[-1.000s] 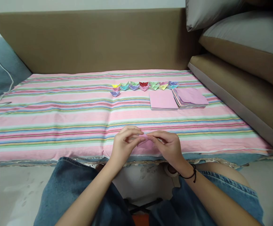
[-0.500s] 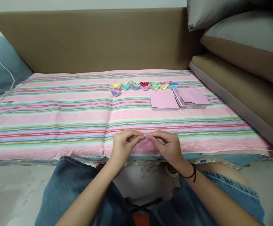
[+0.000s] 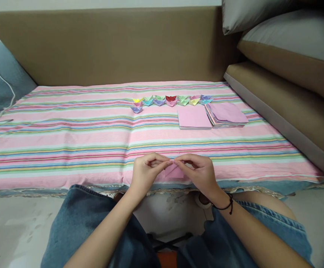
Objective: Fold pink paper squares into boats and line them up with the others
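Note:
A small folded piece of pink paper (image 3: 174, 172) is held between my two hands near the front edge of the striped cloth. My left hand (image 3: 148, 172) pinches its upper edge from the left with thumb and forefinger. From the right, my right hand (image 3: 199, 172) pinches the same edge, its fingertips close to the left ones. A diagonal crease shows on the paper's face. The fingertips cover its top edge.
Several folded paper boats (image 3: 171, 100) in many colours stand in rows toward the back. In front of them lie a flat stack of pink paper (image 3: 194, 117) and a looser paper stack (image 3: 227, 113). Cushions (image 3: 287, 41) are piled at the right. A white cord (image 3: 4, 80) runs at the left.
Both hands keep their pinch on the pink paper, with almost no movement. The view has shifted very slightly.

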Available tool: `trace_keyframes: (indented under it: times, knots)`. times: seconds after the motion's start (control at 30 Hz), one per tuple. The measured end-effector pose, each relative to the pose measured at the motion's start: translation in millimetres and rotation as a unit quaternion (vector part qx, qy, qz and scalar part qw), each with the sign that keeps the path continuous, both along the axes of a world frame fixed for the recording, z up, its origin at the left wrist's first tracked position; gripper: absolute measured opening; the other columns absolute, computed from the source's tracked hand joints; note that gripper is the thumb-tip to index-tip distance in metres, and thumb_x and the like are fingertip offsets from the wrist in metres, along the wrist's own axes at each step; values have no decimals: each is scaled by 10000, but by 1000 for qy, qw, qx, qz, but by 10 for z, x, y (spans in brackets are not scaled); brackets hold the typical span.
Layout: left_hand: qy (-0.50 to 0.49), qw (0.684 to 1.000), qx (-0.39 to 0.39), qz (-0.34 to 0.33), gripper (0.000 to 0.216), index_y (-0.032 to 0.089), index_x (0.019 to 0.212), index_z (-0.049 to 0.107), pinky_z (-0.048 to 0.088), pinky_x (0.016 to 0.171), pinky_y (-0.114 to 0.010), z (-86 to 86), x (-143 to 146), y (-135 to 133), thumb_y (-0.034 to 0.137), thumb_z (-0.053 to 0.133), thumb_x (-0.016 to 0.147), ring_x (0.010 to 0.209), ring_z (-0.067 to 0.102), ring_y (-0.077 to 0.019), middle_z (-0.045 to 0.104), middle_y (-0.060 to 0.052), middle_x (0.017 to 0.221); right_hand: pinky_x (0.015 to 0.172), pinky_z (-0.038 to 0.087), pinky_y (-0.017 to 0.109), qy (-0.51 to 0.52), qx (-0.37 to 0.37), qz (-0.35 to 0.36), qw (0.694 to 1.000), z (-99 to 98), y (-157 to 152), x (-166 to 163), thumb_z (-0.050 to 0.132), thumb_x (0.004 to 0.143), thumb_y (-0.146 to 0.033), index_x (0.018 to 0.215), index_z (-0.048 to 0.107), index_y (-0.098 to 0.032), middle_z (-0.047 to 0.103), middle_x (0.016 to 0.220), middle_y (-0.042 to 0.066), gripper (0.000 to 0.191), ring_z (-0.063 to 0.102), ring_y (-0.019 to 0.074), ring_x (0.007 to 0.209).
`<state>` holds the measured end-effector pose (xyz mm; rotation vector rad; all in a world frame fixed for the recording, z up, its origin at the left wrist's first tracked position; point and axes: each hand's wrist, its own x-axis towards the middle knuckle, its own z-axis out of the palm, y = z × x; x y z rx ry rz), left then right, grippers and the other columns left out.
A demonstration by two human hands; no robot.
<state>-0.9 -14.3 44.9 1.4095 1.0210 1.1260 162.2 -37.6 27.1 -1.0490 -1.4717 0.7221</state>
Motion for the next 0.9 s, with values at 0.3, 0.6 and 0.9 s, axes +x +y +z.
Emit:
trace_keyframes:
  times: [0.3,0.6,0.9]
  knots:
    - [6,1000,17,-15,129,141,642,670,529,578,-247,-4,9,4,246,743,660,628,648,-149,703,-48,698,632,536,313,-6,-17,-9,1000,-13,-3,-7,649,774,-241,760,708,-228,710,739,23,62,652,190,695]
    - [-76,995,-71,3,278,164,761,565,535,612,-226,-25,1,32,198,787,598,625,671,-138,702,-3,642,575,501,248,147,-153,34,977,-44,15,-15,736,696,-308,1006,602,-207,694,737,16,353,636,151,656]
    - [-77,993,-76,-47,207,159,856,615,553,633,-253,-17,-6,65,327,670,748,638,655,-134,685,-18,683,483,429,215,192,-162,1,968,-67,30,-13,749,660,-302,878,541,-219,629,632,-39,313,567,115,544]
